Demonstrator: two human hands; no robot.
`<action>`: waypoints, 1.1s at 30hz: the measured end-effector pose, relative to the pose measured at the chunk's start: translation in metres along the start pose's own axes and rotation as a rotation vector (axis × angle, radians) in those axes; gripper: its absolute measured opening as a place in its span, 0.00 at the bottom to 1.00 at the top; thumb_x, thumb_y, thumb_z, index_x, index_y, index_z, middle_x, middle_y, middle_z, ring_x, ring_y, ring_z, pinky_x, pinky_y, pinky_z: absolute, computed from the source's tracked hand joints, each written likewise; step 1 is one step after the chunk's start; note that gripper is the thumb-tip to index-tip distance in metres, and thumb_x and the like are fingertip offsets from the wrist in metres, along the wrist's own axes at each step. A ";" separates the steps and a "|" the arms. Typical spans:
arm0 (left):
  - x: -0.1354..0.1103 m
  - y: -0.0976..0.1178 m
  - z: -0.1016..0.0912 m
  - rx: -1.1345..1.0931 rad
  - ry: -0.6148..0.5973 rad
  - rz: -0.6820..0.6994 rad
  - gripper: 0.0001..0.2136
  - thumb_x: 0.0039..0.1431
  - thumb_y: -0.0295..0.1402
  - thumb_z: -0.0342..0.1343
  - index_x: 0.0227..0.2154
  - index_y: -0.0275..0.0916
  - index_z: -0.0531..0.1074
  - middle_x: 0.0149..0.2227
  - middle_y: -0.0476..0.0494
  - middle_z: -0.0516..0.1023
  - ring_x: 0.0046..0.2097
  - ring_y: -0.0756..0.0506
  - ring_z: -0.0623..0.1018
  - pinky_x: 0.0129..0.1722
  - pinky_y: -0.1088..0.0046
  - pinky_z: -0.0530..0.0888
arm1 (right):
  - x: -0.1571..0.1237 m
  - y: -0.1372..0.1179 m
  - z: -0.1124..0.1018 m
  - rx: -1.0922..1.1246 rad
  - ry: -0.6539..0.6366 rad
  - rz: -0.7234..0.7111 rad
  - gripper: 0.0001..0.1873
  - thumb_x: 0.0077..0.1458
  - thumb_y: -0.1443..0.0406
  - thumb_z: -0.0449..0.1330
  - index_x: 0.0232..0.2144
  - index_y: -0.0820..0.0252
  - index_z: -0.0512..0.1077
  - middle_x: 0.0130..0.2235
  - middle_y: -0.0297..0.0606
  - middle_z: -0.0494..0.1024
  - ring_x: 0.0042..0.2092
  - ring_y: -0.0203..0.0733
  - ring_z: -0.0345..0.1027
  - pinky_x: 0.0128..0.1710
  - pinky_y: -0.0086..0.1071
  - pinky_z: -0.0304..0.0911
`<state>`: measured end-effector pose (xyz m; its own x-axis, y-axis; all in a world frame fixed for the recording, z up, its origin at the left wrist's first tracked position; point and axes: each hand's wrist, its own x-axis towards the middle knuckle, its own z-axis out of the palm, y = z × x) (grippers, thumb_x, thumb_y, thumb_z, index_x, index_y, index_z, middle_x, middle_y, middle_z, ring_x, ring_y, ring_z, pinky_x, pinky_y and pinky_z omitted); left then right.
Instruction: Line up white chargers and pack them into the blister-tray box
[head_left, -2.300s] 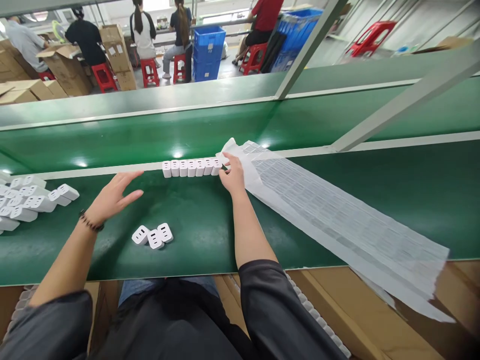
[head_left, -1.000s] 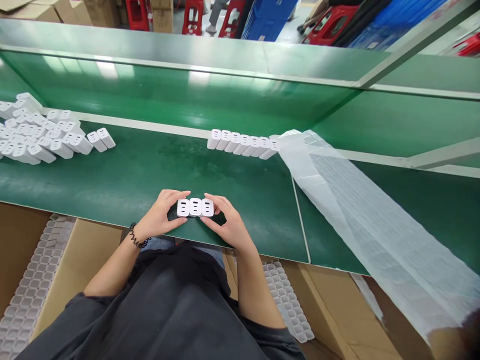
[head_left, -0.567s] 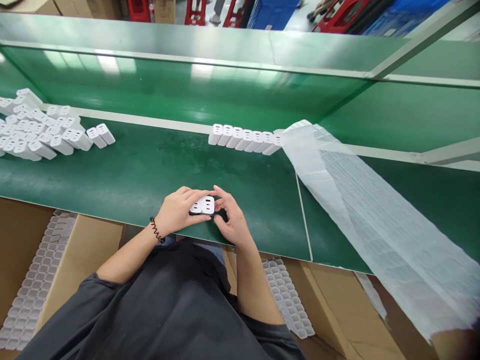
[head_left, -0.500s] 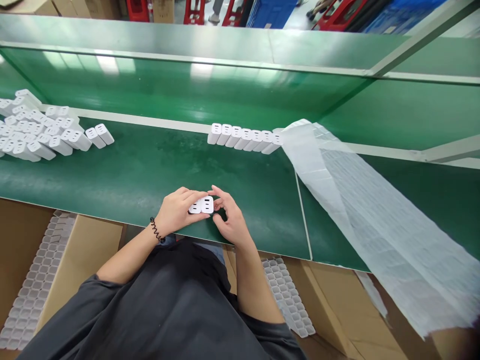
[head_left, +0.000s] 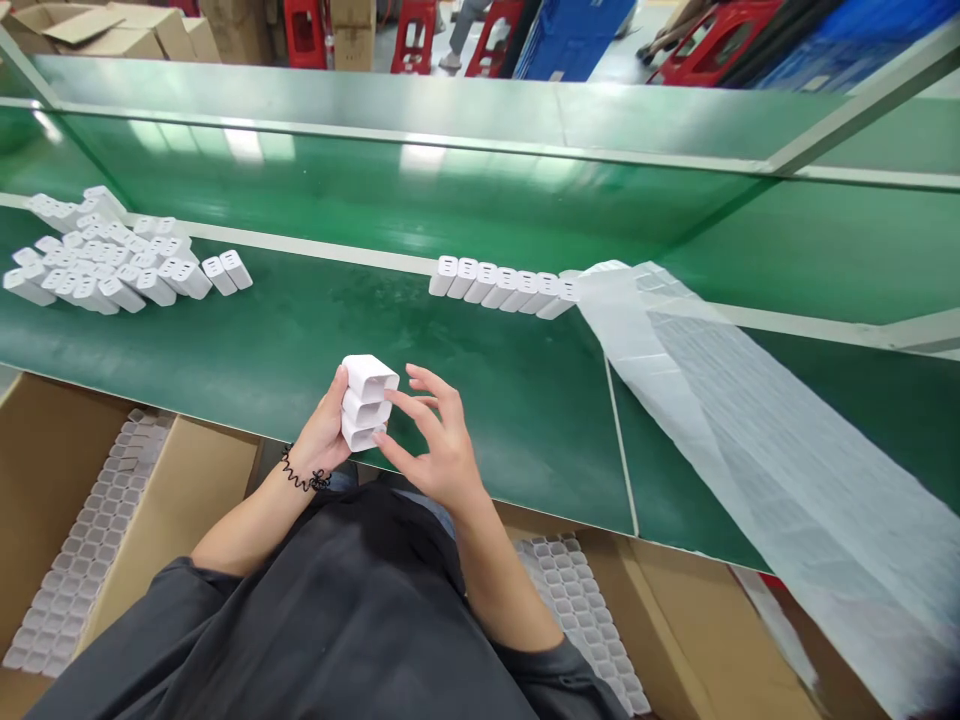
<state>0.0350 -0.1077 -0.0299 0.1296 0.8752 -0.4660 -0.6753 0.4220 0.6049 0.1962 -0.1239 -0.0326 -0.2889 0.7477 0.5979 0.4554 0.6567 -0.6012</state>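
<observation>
My left hand [head_left: 324, 425] is closed around three white plastic charger housings [head_left: 367, 375], stacked one on another, just above the bench's front edge. Their hollow open ends face right, toward my other hand. My right hand [head_left: 439, 440] has its fingers spread, with the index fingertip and thumb tip at the rims of the housings; whether they press on them I cannot tell. Farther back on the green bench [head_left: 315, 340] stands a row of several white charger housings [head_left: 504, 287] with slots in their ends.
At the left lies a heap of white housings [head_left: 112, 265]. A long translucent wrapping sheet [head_left: 750, 430] drapes over the bench's right side. Below the front edge, cardboard boxes [head_left: 172, 500] hold rows of housings. A green upright panel [head_left: 337, 190] lines the back.
The held housings have been turned from slotted ends up to hollow ends facing right. My right hand has spread its fingers. The camera view has shifted slightly.
</observation>
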 end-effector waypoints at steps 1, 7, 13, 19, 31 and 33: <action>-0.002 0.000 -0.001 -0.037 0.006 -0.015 0.22 0.58 0.54 0.60 0.41 0.37 0.75 0.30 0.47 0.80 0.27 0.49 0.78 0.25 0.75 0.77 | 0.004 -0.003 0.004 -0.028 -0.011 -0.022 0.23 0.58 0.64 0.63 0.56 0.51 0.66 0.62 0.50 0.62 0.56 0.54 0.66 0.49 0.49 0.73; -0.017 0.006 -0.028 0.190 0.026 0.227 0.26 0.62 0.56 0.52 0.50 0.40 0.71 0.46 0.40 0.79 0.40 0.45 0.80 0.37 0.69 0.80 | 0.031 -0.017 0.012 -0.168 -0.104 -0.164 0.14 0.59 0.65 0.60 0.48 0.57 0.69 0.63 0.52 0.63 0.61 0.55 0.61 0.51 0.48 0.71; -0.078 0.047 -0.068 1.451 0.188 1.208 0.22 0.57 0.43 0.63 0.53 0.44 0.69 0.69 0.36 0.54 0.69 0.34 0.58 0.63 0.51 0.65 | 0.061 -0.045 0.028 -0.270 -0.360 -0.399 0.15 0.58 0.66 0.61 0.48 0.63 0.70 0.61 0.54 0.67 0.59 0.57 0.64 0.52 0.48 0.71; -0.135 0.072 -0.100 2.036 0.481 0.965 0.15 0.61 0.38 0.56 0.46 0.36 0.71 0.68 0.30 0.57 0.67 0.33 0.61 0.64 0.53 0.65 | 0.087 -0.078 0.095 -0.249 -0.533 -0.688 0.13 0.59 0.65 0.60 0.46 0.63 0.71 0.58 0.51 0.72 0.52 0.55 0.71 0.44 0.43 0.74; -0.188 0.113 -0.260 1.679 1.134 0.241 0.16 0.50 0.39 0.65 0.39 0.39 0.70 0.65 0.41 0.61 0.65 0.40 0.63 0.65 0.64 0.64 | 0.110 -0.128 0.248 0.068 -0.827 -0.761 0.23 0.65 0.57 0.54 0.58 0.60 0.65 0.60 0.51 0.70 0.54 0.52 0.71 0.41 0.41 0.76; -0.183 0.125 -0.304 1.593 1.259 0.103 0.17 0.50 0.37 0.65 0.40 0.37 0.70 0.63 0.35 0.61 0.64 0.37 0.64 0.63 0.61 0.66 | 0.123 -0.107 0.262 0.041 -0.809 -0.711 0.23 0.65 0.57 0.54 0.58 0.61 0.65 0.59 0.53 0.70 0.54 0.55 0.70 0.45 0.46 0.74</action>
<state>-0.2936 -0.2871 -0.0654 -0.8080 0.5845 -0.0746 0.5540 0.7967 0.2417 -0.1083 -0.0759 -0.0336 -0.9541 0.0267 0.2984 -0.0608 0.9580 -0.2803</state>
